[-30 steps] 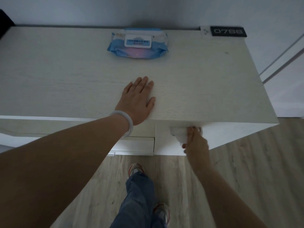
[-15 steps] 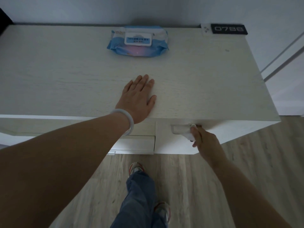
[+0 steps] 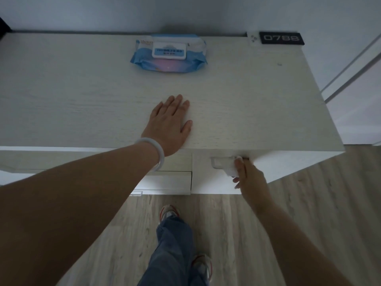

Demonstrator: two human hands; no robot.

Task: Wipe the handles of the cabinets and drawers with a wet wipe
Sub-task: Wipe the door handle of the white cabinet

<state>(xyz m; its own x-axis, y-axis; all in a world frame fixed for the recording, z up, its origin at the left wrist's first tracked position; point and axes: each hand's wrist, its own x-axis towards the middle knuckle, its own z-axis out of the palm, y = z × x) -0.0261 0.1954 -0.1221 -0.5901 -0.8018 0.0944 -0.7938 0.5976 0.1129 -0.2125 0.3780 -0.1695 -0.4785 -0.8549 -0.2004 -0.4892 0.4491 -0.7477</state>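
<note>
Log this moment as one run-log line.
left hand: flat on cabinet top | right hand: holds wet wipe against handle | wipes pack: at back, closed

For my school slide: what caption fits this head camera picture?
Right hand rubs a wet wipe along a cabinet handle; left hand rests flat on top.

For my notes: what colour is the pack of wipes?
Blue and white pack of wipes, seen in the head view.
</note>
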